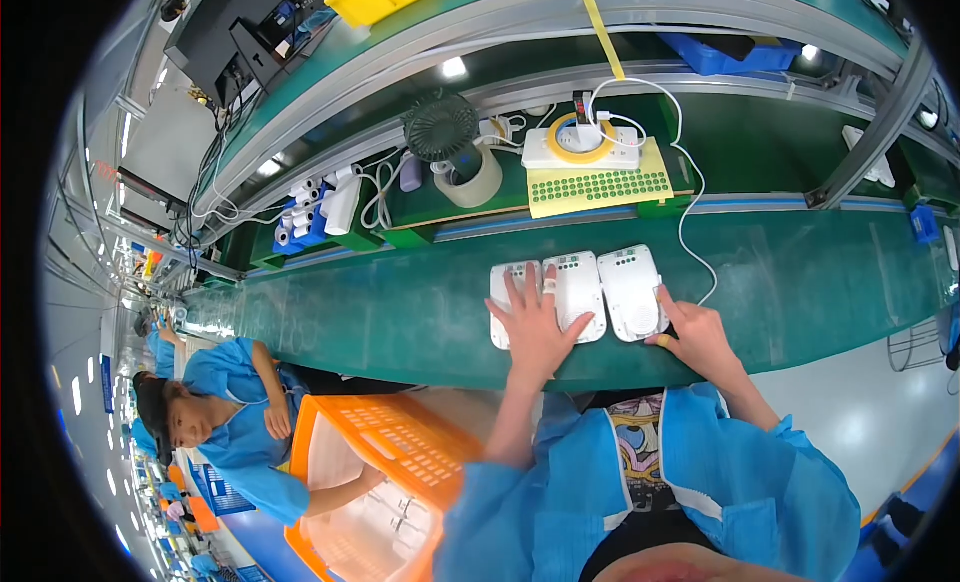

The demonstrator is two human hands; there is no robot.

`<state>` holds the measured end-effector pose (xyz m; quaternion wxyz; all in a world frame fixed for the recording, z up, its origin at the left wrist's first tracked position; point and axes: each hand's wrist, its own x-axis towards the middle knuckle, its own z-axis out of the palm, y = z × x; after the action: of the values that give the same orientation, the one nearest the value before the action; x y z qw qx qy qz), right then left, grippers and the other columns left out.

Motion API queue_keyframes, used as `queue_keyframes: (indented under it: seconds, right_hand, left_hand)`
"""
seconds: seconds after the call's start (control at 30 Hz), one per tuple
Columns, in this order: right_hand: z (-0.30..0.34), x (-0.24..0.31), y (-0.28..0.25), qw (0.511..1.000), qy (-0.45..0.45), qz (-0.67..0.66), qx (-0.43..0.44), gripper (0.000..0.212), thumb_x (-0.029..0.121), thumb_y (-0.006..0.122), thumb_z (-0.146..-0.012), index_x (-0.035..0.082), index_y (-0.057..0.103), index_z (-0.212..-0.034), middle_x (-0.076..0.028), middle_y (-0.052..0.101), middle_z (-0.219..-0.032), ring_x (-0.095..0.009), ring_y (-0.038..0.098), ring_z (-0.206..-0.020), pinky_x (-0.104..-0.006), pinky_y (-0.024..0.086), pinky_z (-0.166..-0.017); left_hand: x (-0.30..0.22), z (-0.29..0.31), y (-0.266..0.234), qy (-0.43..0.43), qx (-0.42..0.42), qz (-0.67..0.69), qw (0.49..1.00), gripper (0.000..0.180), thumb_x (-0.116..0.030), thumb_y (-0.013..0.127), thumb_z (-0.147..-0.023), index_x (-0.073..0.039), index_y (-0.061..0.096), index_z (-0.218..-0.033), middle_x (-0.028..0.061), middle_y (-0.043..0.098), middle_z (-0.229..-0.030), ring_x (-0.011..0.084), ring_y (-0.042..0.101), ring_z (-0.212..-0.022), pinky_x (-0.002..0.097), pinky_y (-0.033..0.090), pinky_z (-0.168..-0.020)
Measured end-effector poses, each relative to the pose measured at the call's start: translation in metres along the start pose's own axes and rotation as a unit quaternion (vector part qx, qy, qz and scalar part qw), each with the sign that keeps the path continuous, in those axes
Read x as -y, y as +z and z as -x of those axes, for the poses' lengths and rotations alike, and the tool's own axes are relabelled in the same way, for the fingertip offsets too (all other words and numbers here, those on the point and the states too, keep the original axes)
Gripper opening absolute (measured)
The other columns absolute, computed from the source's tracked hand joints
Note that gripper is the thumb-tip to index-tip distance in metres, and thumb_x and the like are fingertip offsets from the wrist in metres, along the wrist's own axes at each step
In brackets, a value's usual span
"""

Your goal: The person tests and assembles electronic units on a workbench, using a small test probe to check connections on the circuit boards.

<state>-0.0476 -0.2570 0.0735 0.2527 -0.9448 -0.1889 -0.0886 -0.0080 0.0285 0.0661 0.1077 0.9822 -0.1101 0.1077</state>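
Three flat white plastic device housings with rounded corners lie side by side on the green bench. My left hand (536, 328) lies open with fingers spread. It rests across the left housing (500, 329) and the near part of the middle housing (577, 282). A pale band wraps one of its fingers. My right hand (697, 334) grips the right edge of the right housing (630, 287), its thumb at the near corner and its index finger higher up the side. That housing is slightly tilted, with a round outline showing near its lower end.
Behind the housings stand a power strip (612, 154) with a yellow tape roll, a yellow sheet of green dots (600, 190) and a small fan (442, 128). A white cable (702, 197) hangs onto the bench. At left, a co-worker (235, 402) reaches into an orange basket (400, 444).
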Motion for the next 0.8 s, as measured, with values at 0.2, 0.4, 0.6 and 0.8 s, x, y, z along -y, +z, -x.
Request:
queue_keyframes:
  seconds: [0.2,0.4,0.6,0.8]
  right_hand:
    - [-0.015,0.009,0.02,0.999,-0.028,0.032,-0.013,0.081,0.042,0.083,-0.079,-0.001,0.057,-0.143,-0.012,0.069,-0.084,-0.029,0.071,-0.075,-0.0403,0.055,-0.064]
    - [-0.012,0.015,0.05,0.997,-0.028,0.012,-0.073,0.043,0.032,0.08,-0.084,0.001,0.072,-0.112,-0.009,0.07,-0.077,-0.027,0.072,-0.069,-0.0402,0.056,-0.058]
    - [-0.007,0.01,0.038,0.996,-0.002,-0.052,-0.066,0.035,0.029,0.079,-0.087,0.008,0.071,-0.114,-0.01,0.071,-0.085,-0.03,0.071,-0.075,-0.0417,0.057,-0.064]
    - [-0.002,-0.026,-0.021,0.993,0.009,-0.057,-0.105,0.067,0.026,0.084,-0.083,0.007,0.06,-0.142,-0.016,0.056,-0.142,-0.035,0.059,-0.121,-0.046,0.052,-0.1]
  left_hand:
    - [-0.007,-0.02,0.014,0.019,-0.017,0.05,0.998,0.087,-0.062,0.068,-0.091,-0.008,0.047,-0.156,0.0222,0.029,-0.168,0.0531,0.016,-0.156,0.086,0.008,-0.111]
    - [-0.067,-0.021,0.034,0.157,-0.001,0.112,0.981,0.058,-0.051,0.059,-0.1,-0.023,0.057,-0.151,0.0105,0.04,-0.165,0.0452,0.023,-0.156,0.0845,0.007,-0.114]
    - [-0.059,-0.027,0.033,0.171,0.015,0.102,0.98,0.052,-0.048,0.062,-0.099,-0.017,0.065,-0.141,0.0074,0.043,-0.164,0.0416,0.027,-0.156,0.0821,0.009,-0.116]
    - [0.006,-0.031,0.015,0.194,0.012,0.049,0.98,0.054,-0.048,0.078,-0.086,-0.018,0.068,-0.129,0.0076,0.048,-0.161,0.0399,0.029,-0.156,0.0761,0.01,-0.121]
